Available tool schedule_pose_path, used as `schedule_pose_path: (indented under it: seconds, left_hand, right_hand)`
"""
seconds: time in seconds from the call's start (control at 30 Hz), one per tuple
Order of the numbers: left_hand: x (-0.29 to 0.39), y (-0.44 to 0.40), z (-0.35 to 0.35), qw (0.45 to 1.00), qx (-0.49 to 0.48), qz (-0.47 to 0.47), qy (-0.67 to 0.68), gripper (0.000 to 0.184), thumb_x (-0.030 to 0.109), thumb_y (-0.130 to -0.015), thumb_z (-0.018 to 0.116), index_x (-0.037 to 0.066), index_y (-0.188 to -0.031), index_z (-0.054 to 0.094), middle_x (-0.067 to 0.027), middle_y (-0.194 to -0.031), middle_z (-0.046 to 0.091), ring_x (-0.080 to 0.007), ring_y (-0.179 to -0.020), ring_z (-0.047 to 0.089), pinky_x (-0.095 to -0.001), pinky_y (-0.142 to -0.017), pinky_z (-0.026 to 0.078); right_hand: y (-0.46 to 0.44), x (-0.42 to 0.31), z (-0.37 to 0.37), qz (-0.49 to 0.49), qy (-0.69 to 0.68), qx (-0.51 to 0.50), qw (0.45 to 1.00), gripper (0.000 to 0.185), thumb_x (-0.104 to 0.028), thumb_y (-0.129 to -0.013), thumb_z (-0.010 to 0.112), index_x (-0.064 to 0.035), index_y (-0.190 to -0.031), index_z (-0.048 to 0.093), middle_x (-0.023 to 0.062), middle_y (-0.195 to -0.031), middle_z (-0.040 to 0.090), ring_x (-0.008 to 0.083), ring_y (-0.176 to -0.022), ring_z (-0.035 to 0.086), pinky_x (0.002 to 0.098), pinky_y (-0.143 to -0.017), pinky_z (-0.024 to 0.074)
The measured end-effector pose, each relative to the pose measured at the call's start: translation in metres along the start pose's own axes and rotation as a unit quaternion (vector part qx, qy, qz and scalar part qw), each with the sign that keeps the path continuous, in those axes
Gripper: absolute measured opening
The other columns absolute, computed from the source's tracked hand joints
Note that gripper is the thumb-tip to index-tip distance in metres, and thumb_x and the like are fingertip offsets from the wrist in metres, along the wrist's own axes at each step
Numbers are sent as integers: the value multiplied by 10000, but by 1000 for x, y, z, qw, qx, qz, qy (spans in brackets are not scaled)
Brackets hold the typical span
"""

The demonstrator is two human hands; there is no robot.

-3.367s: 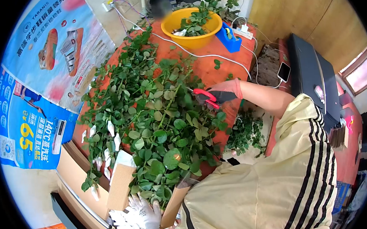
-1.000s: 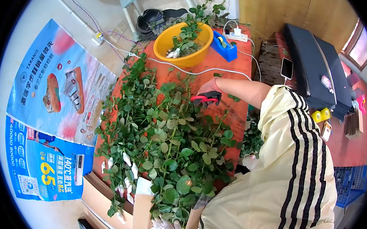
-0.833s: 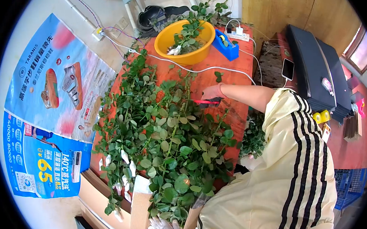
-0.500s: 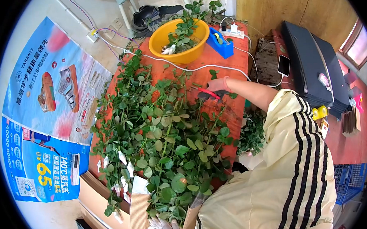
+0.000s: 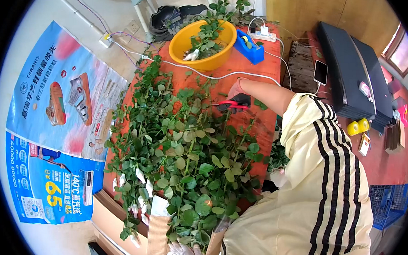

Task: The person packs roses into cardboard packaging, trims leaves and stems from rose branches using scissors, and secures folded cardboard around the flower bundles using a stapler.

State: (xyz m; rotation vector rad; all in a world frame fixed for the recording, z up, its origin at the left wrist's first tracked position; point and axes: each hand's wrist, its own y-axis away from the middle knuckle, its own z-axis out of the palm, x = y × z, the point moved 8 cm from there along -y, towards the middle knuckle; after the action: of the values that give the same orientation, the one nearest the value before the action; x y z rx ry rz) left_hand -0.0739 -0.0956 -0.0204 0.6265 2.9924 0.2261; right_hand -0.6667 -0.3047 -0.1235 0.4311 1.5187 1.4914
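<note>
My right hand point(image 5: 237, 98), in a dark-palmed glove, is closed around red-handled shears point(image 5: 233, 104) at the upper right edge of a large pile of leafy green stems point(image 5: 191, 151). Their blades point left toward the stem ends. At the bottom, my left hand point(image 5: 185, 254), in a whitish glove, rests by the lower end of the pile, between a corrugated cardboard piece point(image 5: 159, 233) and another cardboard edge point(image 5: 214, 247). Its fingers are partly spread; leaves hide some of what lies under it. Several white-wrapped buds point(image 5: 140, 175) hang at the pile's left.
A yellow basin point(image 5: 174, 48) with cut greenery stands at the back of the red table point(image 5: 268, 115), beside a blue tape dispenser point(image 5: 250, 49). A white cable point(image 5: 229, 74) crosses the table. At the right are a phone point(image 5: 320, 72) and dark stacked boards point(image 5: 349, 73).
The view has shifted, so the pile sits farther right than in the oldest frame. My right hand with the shears has lifted off the leaves toward the back. My left hand stays at the pile's lower end.
</note>
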Motion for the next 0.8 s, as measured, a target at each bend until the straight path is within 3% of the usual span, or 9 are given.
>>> schedule_pose_path:
  seconds: [0.03,0.47,0.67,0.8]
  left_hand:
    - [0,0,1,1000,0,-1,4,700,356,-862,563,-72,-1358,315,-302,-1419,273,-448,-1331,222,-529,-1089,190]
    - [-6,1,5,1000,2,7,4,719,319,-835,552,-102,-1351,280,-322,-1423,234,-472,-1335,178,-540,-1094,155]
    - [-9,2,10,1000,8,14,9,728,302,-823,547,-116,-1348,264,-331,-1424,215,-483,-1337,158,-545,-1096,138]
    - [-8,1,10,999,18,25,14,734,290,-815,544,-125,-1346,253,-337,-1426,203,-490,-1338,144,-549,-1097,128]
  right_hand:
    - [12,-7,3,0,24,54,998,420,-458,-894,507,-106,-1092,623,56,-919,644,175,-737,608,363,-667,500]
    - [6,-45,2,-30,124,152,980,472,-372,-784,531,-44,-1118,596,136,-1061,619,254,-922,601,433,-772,490]
    - [45,-61,24,30,324,439,838,512,-328,-729,543,-14,-1131,583,176,-1132,606,294,-1014,598,468,-825,485]
    - [-13,-46,-19,23,366,524,769,533,-340,-710,589,-5,-1124,596,196,-1147,601,336,-1037,596,471,-853,488]
